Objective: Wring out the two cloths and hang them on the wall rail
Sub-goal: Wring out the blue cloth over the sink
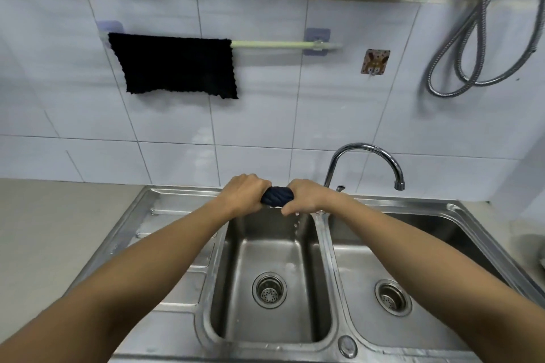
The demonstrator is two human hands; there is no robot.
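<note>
The left hand (243, 192) and right hand (306, 197) are clenched around a twisted dark cloth (277, 196) — drips seen at five o'clock — above the sink (265, 244).

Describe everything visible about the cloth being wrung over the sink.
The twisted cloth is dark navy, wound into a tight, ridged rope. Only a short middle stretch shows; its ends are hidden inside the left hand and right hand, both clenched around it. It lies roughly level above the rear of the left basin, with droplets falling below it.
</note>
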